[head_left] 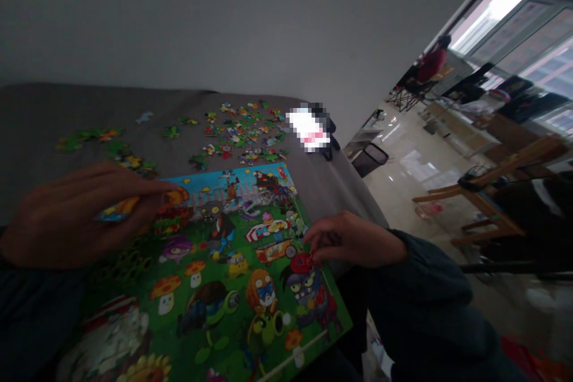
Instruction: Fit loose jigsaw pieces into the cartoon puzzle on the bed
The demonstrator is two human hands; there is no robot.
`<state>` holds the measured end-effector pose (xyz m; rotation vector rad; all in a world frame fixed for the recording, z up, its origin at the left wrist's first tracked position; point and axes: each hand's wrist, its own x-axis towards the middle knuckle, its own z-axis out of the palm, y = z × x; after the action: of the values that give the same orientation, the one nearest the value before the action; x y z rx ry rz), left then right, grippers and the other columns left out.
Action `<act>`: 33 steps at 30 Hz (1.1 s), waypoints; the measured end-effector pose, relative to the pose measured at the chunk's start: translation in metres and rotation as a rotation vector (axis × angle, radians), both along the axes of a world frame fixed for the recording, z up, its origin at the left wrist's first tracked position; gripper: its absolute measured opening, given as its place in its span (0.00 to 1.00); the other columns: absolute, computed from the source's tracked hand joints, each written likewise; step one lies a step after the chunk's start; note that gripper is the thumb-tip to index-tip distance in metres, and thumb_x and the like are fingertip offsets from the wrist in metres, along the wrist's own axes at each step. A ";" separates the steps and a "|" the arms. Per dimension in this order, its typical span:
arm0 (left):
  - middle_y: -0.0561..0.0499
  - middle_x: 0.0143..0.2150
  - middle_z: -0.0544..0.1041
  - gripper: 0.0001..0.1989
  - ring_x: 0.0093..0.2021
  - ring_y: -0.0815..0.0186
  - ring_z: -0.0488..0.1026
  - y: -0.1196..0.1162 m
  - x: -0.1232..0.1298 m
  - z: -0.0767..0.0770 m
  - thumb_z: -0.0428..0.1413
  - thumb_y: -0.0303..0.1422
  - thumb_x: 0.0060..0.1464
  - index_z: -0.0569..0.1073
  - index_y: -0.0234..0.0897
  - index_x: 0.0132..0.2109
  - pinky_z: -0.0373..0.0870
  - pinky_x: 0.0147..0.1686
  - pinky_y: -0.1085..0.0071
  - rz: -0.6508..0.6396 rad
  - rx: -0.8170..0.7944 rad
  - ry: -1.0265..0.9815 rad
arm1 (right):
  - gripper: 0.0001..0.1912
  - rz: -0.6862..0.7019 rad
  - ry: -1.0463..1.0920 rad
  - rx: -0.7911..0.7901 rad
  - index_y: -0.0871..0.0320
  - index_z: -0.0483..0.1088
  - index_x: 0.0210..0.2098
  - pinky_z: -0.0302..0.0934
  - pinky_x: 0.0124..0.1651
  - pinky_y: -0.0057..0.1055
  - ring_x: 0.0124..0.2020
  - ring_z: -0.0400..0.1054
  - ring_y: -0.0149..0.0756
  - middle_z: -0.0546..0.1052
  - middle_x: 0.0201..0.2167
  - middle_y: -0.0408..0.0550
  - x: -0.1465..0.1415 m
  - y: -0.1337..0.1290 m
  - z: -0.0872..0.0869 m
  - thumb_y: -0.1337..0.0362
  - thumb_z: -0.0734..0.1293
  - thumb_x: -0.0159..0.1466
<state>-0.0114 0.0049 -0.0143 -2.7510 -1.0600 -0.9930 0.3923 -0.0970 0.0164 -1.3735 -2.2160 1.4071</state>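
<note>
Left hand (pixel 76 215) curled over the puzzle's left edge, fingers closed around a blue-and-yellow piece (pixel 119 209). Right hand (pixel 353 240) pinched, fingertips pressed together at a red patch near the puzzle's right edge; whether a loose piece sits between them, too dim to tell. Between both hands and nearest the viewer, the large, mostly assembled jigsaw puzzle (pixel 215 304), tilted across the view, bright with cartoon plants, mushrooms and zombies. Farther off on the grey cloth surface (pixel 98 110), a scattered heap of loose pieces (pixel 242 134), with a smaller green-and-orange cluster (pixel 92 140) farther left. Beyond the heap at the right, a pixelated object (pixel 308 128).

Main risks: a soft, yielding surface under the puzzle, so pressure from either hand could buckle joined sections or shift the whole sheet. Right side close to the surface's edge, with a drop toward the tiled floor (pixel 403 176); a careless nudge could send pieces over. Dim light, too, making similar greens easy to confuse and a wrong fit likely.
</note>
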 end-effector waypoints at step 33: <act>0.52 0.35 0.77 0.09 0.34 0.63 0.74 0.000 0.004 0.001 0.56 0.30 0.59 0.77 0.44 0.46 0.67 0.34 0.68 -0.102 0.077 -0.010 | 0.18 -0.082 -0.109 0.266 0.58 0.70 0.41 0.58 0.36 0.30 0.33 0.64 0.32 0.68 0.33 0.42 0.004 -0.035 -0.023 0.52 0.73 0.60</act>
<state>-0.0075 0.0050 -0.0129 -2.7647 -0.8716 -1.0378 0.3960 -0.1320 -0.0062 -1.4566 -2.2833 0.9896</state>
